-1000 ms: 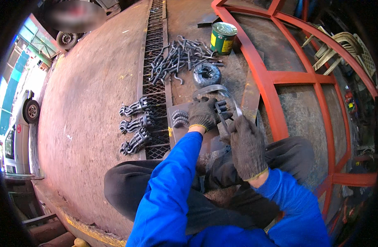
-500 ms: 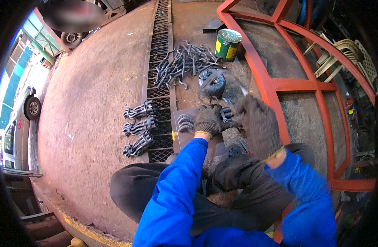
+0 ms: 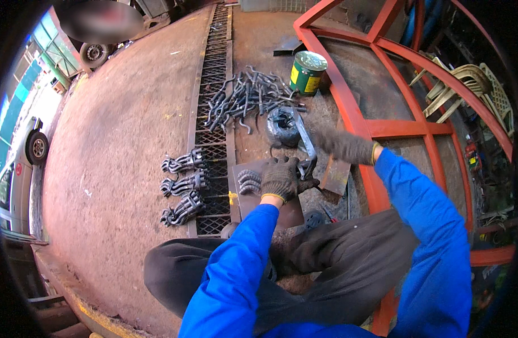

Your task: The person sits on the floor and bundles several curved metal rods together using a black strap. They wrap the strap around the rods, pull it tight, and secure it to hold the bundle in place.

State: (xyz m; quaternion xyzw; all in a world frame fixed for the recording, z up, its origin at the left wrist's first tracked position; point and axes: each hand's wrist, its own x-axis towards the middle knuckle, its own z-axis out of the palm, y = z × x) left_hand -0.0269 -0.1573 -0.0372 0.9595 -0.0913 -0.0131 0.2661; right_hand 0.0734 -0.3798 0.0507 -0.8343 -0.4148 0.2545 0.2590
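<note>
My gloved left hand (image 3: 280, 179) is closed over a bundle of bent metal rods (image 3: 249, 182), pressing it on a flat plate (image 3: 243, 212). The rods' curved ends show left of the hand; the palm hides their middle. From a roll of dark plastic wrap (image 3: 282, 128) just beyond, a shiny strip (image 3: 307, 143) runs down to the bundle's right end. My gloved right hand (image 3: 346, 147), smeared by motion, is to the right of this strip; its fingers are too blurred to show whether they hold anything.
Several bundles of bent rods (image 3: 183, 185) lie at left beside a floor grating (image 3: 212, 136). Beyond the roll are a loose rod pile (image 3: 250, 97) and a green-and-yellow can (image 3: 308, 73). A red metal frame (image 3: 349, 104) stands close on the right.
My right hand has moved farther away from my body. The strip now stretches between the roll and the bundle. My left hand stays on the rods, and the view has shifted slightly.
</note>
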